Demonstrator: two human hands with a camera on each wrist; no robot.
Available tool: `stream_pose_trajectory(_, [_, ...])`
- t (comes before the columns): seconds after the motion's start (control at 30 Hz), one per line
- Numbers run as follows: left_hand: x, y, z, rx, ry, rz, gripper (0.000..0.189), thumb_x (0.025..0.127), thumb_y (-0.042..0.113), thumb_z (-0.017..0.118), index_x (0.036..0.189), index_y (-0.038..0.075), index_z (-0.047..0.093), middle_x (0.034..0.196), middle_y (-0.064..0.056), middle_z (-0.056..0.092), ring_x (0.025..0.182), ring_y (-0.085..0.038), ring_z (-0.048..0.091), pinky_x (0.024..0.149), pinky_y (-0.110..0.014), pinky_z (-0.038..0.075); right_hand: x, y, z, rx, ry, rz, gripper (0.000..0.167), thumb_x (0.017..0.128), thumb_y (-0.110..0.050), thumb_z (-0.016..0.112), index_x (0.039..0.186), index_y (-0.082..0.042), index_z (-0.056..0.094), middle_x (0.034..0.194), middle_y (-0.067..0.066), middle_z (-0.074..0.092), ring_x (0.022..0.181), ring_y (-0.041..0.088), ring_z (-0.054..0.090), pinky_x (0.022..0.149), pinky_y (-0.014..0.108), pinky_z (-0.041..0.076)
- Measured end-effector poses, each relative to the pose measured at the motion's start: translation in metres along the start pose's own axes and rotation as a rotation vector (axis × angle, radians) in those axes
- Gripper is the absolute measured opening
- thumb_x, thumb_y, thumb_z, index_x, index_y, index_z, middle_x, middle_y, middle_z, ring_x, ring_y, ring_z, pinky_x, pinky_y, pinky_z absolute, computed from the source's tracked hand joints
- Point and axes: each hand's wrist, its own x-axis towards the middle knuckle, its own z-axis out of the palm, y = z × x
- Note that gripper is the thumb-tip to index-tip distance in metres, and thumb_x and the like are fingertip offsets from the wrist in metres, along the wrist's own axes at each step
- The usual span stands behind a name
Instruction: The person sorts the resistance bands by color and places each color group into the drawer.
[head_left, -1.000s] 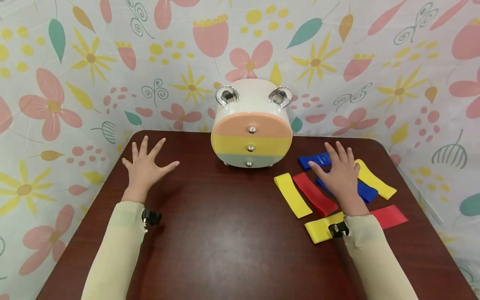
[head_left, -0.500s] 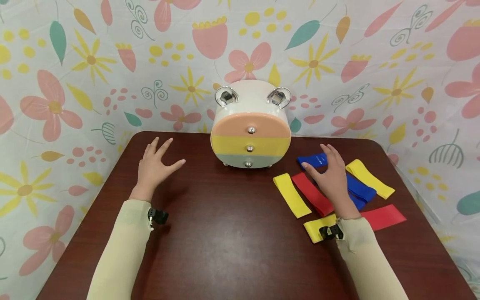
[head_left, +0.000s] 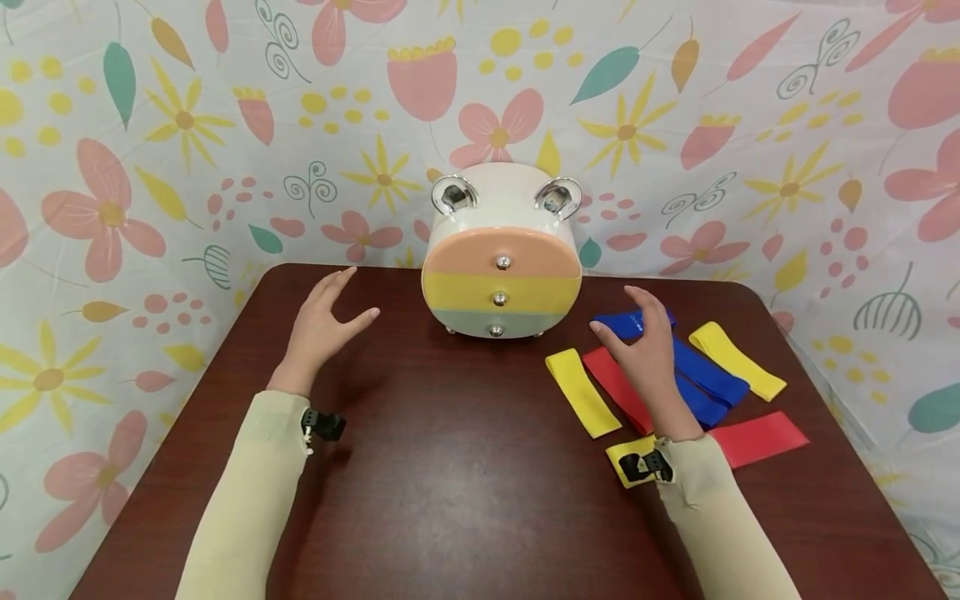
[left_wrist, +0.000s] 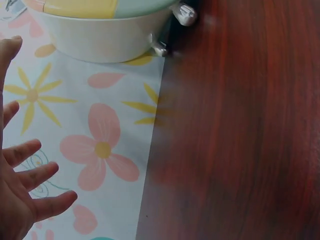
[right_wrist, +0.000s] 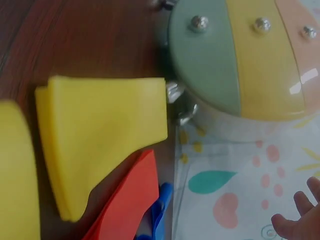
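My left hand (head_left: 318, 337) hovers over the left side of the table, its fingers relaxed and thumb spread apart. Nothing is in it; in the left wrist view its fingers (left_wrist: 37, 175) are loosely spaced. My right hand (head_left: 651, 358) is held above the flat fabric loop bands, holding nothing, thumb apart from the fingers. Under and around it lie a yellow band (head_left: 582, 393), a red band (head_left: 615, 383), blue bands (head_left: 708, 372), another yellow band (head_left: 738, 360) and a pink-red band (head_left: 761, 439). A yellow band (head_left: 621, 458) near the wrist is partly hidden by the wrist camera.
A rounded white mini drawer cabinet (head_left: 501, 200) stands at the back middle, with orange, yellow and green drawer fronts, silver knobs and two silver ear shapes on top. The dark wooden table (head_left: 450, 500) meets a flower-printed cloth (head_left: 247, 183) behind it.
Both hands have moved inward, the left to the right and the right to the left. Their widely spread fingers have drawn closer together. The cabinet and bands stay put.
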Motion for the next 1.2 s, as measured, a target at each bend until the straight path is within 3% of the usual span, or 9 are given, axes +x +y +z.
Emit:
stream_pose_trajectory(0.27, [0.007,0.012,-0.003,-0.141,0.011,0.024,0.073,0.095,0.031,0.073,0.16,0.019,0.04,0.162,-0.019,0.04,0.151,-0.04,0.037,0.122,-0.064,0.033,0.0,-0.017,0.011,0.096,0.013,-0.011,0.064,0.092,-0.014,0.076,0.148,-0.002,0.048,0.155,0.021,0.044,0.143,0.038,0.04,0.117,0.062,0.036])
stream_pose_trajectory(0.53, [0.016,0.027,-0.002,-0.271,-0.024,0.023,0.069,0.099,0.026,0.068,0.16,0.018,0.037,0.165,-0.013,0.039,0.151,-0.035,0.04,0.118,-0.062,0.039,0.0,-0.032,0.024,0.152,0.001,-0.051,0.063,0.091,-0.01,0.076,0.147,-0.001,0.048,0.149,0.022,0.047,0.135,0.037,0.048,0.116,0.059,0.043])
stream_pose_trajectory(0.57, [0.017,0.029,-0.002,-0.28,-0.029,0.023,0.069,0.099,0.026,0.068,0.161,0.017,0.037,0.165,-0.012,0.039,0.151,-0.035,0.04,0.118,-0.062,0.039,0.001,-0.034,0.025,0.158,0.001,-0.06,0.062,0.091,-0.009,0.076,0.146,-0.001,0.049,0.149,0.021,0.048,0.135,0.037,0.049,0.116,0.053,0.045])
stream_pose_trajectory(0.67, [0.021,0.035,-0.002,-0.305,-0.042,0.024,0.069,0.1,0.026,0.068,0.161,0.018,0.036,0.165,-0.012,0.039,0.151,-0.034,0.04,0.119,-0.06,0.039,0.001,-0.036,0.03,0.182,0.009,-0.087,0.061,0.091,-0.008,0.077,0.145,0.0,0.05,0.147,0.022,0.05,0.134,0.036,0.052,0.113,0.049,0.047])
stream_pose_trajectory(0.77, [0.024,0.04,-0.002,-0.328,-0.053,0.023,0.068,0.1,0.026,0.067,0.161,0.019,0.036,0.163,-0.013,0.041,0.15,-0.034,0.041,0.12,-0.059,0.039,0.001,-0.039,0.034,0.196,0.013,-0.102,0.058,0.091,-0.007,0.076,0.143,0.0,0.052,0.145,0.021,0.052,0.132,0.036,0.053,0.111,0.049,0.048])
stream_pose_trajectory(0.87, [0.027,0.047,-0.001,-0.354,-0.057,0.027,0.067,0.1,0.026,0.066,0.16,0.018,0.037,0.161,-0.015,0.044,0.15,-0.034,0.042,0.121,-0.057,0.039,0.001,-0.042,0.038,0.21,0.009,-0.118,0.057,0.092,-0.007,0.076,0.144,-0.001,0.052,0.146,0.022,0.052,0.132,0.037,0.053,0.11,0.058,0.046])
stream_pose_trajectory(1.2, [0.04,0.061,0.003,-0.458,-0.072,0.042,0.063,0.101,0.023,0.065,0.158,0.011,0.041,0.159,-0.018,0.047,0.149,-0.035,0.043,0.122,-0.055,0.038,0.004,-0.051,0.048,0.202,0.029,-0.147,0.059,0.089,-0.007,0.079,0.142,0.0,0.053,0.142,0.021,0.056,0.126,0.036,0.06,0.108,0.057,0.052])
